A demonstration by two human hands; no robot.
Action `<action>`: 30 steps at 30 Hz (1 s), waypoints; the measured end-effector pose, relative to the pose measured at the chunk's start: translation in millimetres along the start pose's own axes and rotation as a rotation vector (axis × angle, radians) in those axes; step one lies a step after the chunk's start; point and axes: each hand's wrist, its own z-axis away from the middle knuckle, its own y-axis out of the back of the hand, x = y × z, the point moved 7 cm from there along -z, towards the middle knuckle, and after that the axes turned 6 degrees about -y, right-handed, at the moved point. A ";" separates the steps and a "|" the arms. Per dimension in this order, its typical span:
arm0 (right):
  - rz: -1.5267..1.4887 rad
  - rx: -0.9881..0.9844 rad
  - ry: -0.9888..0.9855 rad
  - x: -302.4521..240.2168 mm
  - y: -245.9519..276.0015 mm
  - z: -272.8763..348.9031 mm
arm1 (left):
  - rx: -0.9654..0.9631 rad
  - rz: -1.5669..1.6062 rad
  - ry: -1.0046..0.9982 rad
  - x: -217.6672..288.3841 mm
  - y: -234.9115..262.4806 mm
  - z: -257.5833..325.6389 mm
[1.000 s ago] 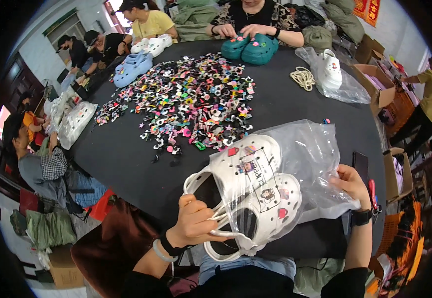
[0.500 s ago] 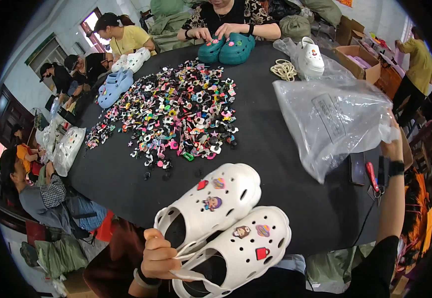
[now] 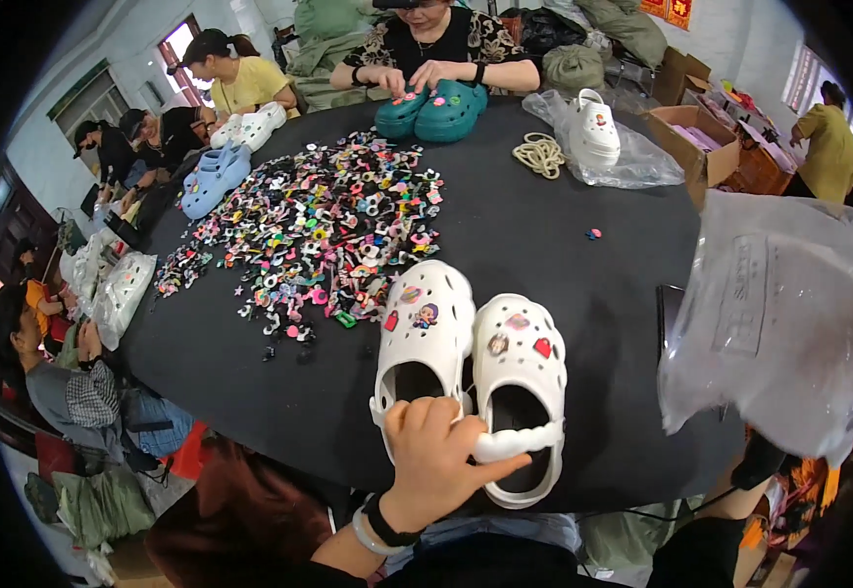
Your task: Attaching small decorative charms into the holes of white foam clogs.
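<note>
Clogs (image 3: 451, 338) seemed best kept level and paired: left hand (image 3: 436, 456) gripped their straps (image 3: 520, 443); plastic bag (image 3: 779, 323) hid the right hand, its hold unclear.

We are looking through bright, fairly even light
We are catching glossy highlights on the clear bag (image 3: 772, 318), while fisheye edges are bending into black corners.
</note>
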 end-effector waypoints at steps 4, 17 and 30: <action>-0.112 -0.016 -0.087 2.0 -1.2 23.8 | -0.273 0.050 0.006 4.1 -11.4 3.3; -0.509 -0.148 -0.282 -8.6 -83.9 70.0 | -0.175 1.848 0.434 -16.2 6.0 20.9; -0.824 -0.408 -0.629 8.4 -177.7 79.6 | 0.255 1.076 0.471 -100.3 49.6 32.7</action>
